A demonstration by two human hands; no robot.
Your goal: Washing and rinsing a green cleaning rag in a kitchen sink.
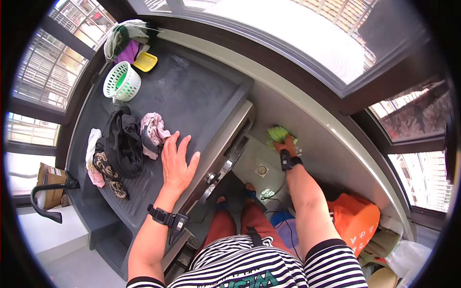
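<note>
My right hand (286, 144) presses a yellow-green cloth (276, 135) against the grey wall panel (306, 158) below the window. Some of the cloth is hidden under my fingers. Spread and holding nothing, my left hand (178, 163) is over the near side of the dark grey laundry counter (194, 90). Its fingertips are closest to a crumpled pink garment (155, 127); whether they touch it I cannot tell. Further left on the counter lie a black garment (124, 144), a black-and-tan patterned cloth (110, 174) and a white-and-pink cloth (94, 154).
A white perforated basket (131, 86), a yellow dish (146, 62) and bunched cloths (126, 50) stand at the counter's far corner. A black faucet (45, 190) curves at left. Below are a floor drain (262, 170), cables and an orange bag (354, 219) at right.
</note>
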